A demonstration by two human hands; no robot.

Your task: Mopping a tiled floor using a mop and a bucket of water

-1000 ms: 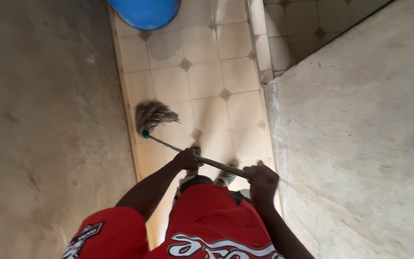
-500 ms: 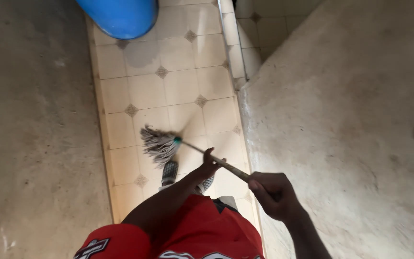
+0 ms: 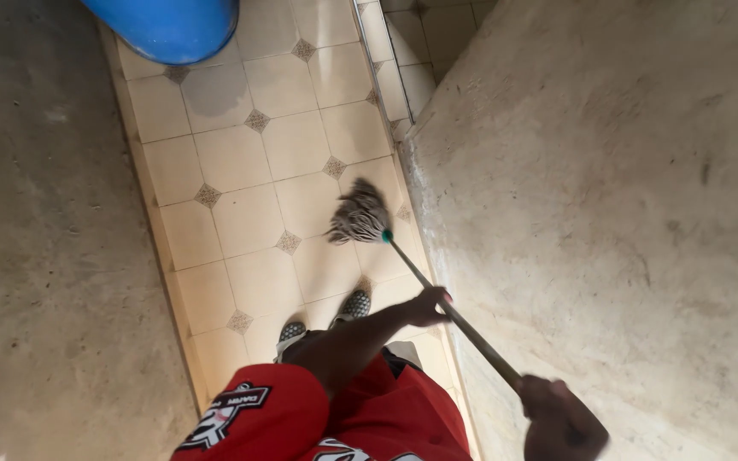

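Note:
I hold a mop with both hands. Its grey string head (image 3: 358, 216) rests on the cream tiled floor (image 3: 241, 162) close to the right wall. The wooden handle (image 3: 459, 318) runs down to the lower right from a green collar. My left hand (image 3: 427, 305) grips the handle at its middle. My right hand (image 3: 559, 418) grips the upper end at the bottom right of the view. My two shoes (image 3: 354, 305) stand on the tiles just below the mop head, above my red shorts (image 3: 326, 418).
A blue barrel (image 3: 168, 27) stands at the far end of the narrow tiled strip. Rough concrete walls (image 3: 600, 188) close in on both sides. A doorway threshold with more tiles (image 3: 424, 43) opens at the top right.
The mop head has swept from the left side of the tiled strip across to the right wall. Both hands moved right with the handle.

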